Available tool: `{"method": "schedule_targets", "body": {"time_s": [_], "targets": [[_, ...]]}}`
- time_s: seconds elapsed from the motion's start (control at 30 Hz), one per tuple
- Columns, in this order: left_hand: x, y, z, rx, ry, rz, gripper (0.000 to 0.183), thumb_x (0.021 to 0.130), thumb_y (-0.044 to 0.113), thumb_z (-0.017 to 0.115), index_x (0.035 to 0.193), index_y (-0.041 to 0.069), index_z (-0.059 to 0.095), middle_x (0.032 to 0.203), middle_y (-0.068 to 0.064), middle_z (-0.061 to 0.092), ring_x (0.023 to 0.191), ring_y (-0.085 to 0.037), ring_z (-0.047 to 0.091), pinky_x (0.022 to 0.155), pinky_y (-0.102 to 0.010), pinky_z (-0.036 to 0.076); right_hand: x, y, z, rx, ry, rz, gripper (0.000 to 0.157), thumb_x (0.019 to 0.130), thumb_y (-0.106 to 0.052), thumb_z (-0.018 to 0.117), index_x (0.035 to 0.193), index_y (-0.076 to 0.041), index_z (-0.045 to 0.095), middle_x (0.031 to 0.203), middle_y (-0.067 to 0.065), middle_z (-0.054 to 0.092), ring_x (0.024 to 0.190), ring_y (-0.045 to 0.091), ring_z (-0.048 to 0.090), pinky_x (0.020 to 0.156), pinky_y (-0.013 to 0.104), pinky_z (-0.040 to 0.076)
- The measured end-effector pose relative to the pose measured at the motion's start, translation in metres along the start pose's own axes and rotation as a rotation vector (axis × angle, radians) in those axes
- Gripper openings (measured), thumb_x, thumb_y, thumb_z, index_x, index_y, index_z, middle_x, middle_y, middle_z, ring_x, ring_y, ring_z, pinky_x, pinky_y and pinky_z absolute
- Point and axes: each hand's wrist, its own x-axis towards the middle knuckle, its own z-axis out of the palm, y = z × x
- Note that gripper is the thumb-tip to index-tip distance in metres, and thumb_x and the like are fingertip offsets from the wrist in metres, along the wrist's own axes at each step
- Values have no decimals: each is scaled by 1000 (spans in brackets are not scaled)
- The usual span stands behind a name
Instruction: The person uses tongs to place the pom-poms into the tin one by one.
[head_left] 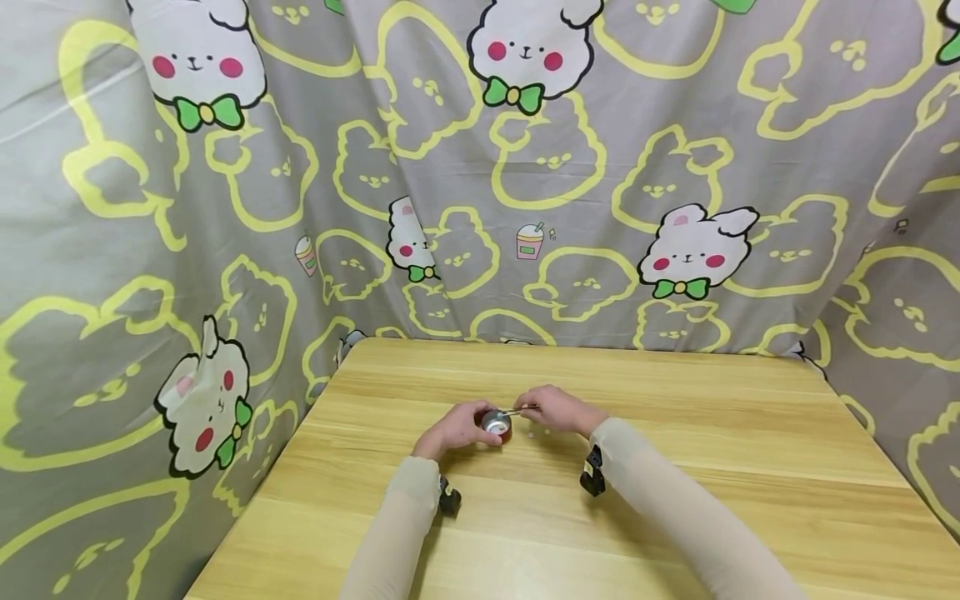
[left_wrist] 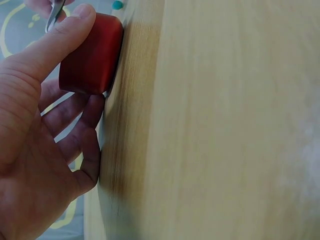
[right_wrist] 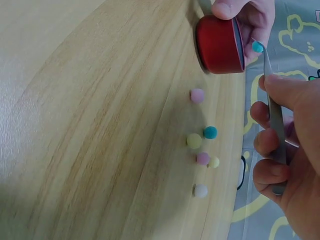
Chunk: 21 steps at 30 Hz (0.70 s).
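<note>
A small red metal tin, silver inside, stands with its mouth up on the wooden table. My left hand holds it from the left side, thumb at the near rim and fingers round the far side. In my right hand is a pair of metal tweezers, gripped between thumb and fingers. The bent tips pinch a teal ball close over the tin's mouth in the right wrist view. Loose on the table beside the tin lie a pink ball, another teal ball and a yellow ball.
Farther from the tin are a purple-pink ball, a smaller pale yellow ball and a white ball. A grey curtain with cartoon animals hangs behind the table and along both sides.
</note>
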Motion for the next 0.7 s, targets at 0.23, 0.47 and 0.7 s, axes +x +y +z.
{"method": "schedule_targets", "body": {"time_s": [0.23, 0.47, 0.7], "targets": [[-1, 0, 0, 2, 0, 5, 51, 76, 24, 81, 119, 8, 60, 105, 0, 62, 96, -14, 56, 85, -33, 43, 2, -1, 1, -20, -13, 12, 15, 94, -12, 58, 104, -8, 69, 98, 4, 67, 91, 18, 62, 81, 36, 48], [1, 0, 0, 6, -6, -4, 50, 76, 25, 81, 119, 9, 60, 104, 2, 62, 96, -13, 56, 85, -32, 43, 2, -2, 1, -12, -4, 25, 16, 94, -13, 59, 105, -8, 69, 97, 3, 67, 88, 16, 61, 79, 35, 48], [1, 0, -1, -6, -12, 7, 50, 76, 24, 81, 119, 9, 60, 105, 1, 62, 97, -14, 55, 87, -33, 43, 1, -3, -1, -20, -10, 40, 17, 94, -15, 59, 106, -9, 69, 97, 2, 66, 87, 14, 60, 77, 33, 48]]}}
